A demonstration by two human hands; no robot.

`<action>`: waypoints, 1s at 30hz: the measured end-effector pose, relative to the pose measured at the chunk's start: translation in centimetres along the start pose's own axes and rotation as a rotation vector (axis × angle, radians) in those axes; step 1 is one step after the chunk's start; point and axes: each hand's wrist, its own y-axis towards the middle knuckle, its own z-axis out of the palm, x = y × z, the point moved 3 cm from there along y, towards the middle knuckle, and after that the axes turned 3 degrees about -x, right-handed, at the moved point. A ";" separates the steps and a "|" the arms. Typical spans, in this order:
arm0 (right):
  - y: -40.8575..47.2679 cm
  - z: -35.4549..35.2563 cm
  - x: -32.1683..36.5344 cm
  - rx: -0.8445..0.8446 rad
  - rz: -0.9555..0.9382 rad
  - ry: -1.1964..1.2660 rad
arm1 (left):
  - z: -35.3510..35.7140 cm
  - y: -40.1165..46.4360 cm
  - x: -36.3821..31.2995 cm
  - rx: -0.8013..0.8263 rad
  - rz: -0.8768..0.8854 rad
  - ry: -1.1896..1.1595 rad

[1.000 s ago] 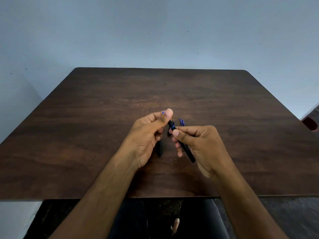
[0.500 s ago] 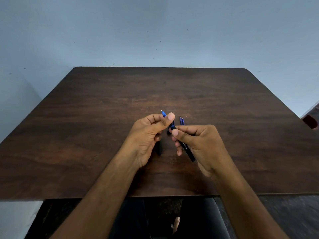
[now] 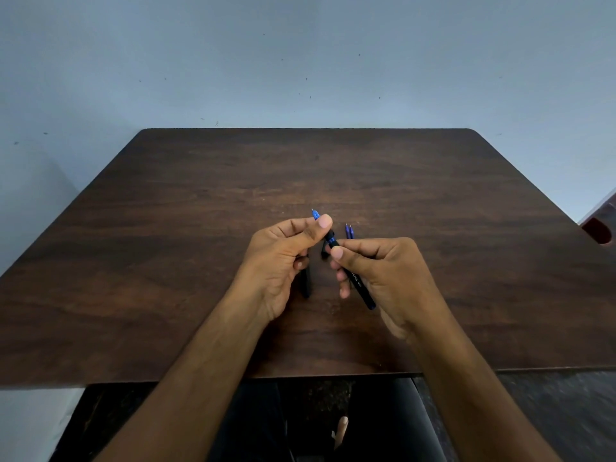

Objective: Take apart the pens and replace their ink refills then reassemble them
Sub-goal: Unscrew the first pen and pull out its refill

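A dark pen (image 3: 358,284) with a blue tip section is held above the brown table (image 3: 166,261), slanting from upper left to lower right. My left hand (image 3: 283,261) pinches its blue front end between thumb and forefinger, and the metal point pokes out past the thumb. My right hand (image 3: 383,275) grips the black barrel with curled fingers. Two blue refills (image 3: 349,231) lie on the table just beyond my right hand. Under my left hand lies a black pen part (image 3: 306,284), mostly hidden.
The table has a rounded far right corner and a near edge close to my body. A pale wall stands behind it. A red-brown object (image 3: 598,231) shows at the right edge. My dark-clothed lap is below the near edge.
More of the blue tip now shows beyond my left thumb. Both hands stay in almost the same place on the pen.
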 end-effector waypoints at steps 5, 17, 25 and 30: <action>0.1 -0.1 -0.1 -0.006 0.003 -0.008 | 0.0 -0.5 -0.1 0.113 -0.012 0.077; 0.3 0.1 -0.2 -0.002 0.000 0.001 | 0.2 -0.3 -0.4 -0.030 0.013 0.006; 0.3 -0.1 0.2 -0.011 -0.029 -0.035 | 0.3 -0.9 -0.5 0.164 -0.023 0.012; 0.2 0.1 0.0 -0.016 0.007 -0.033 | 0.1 -0.8 -0.6 0.047 0.019 -0.003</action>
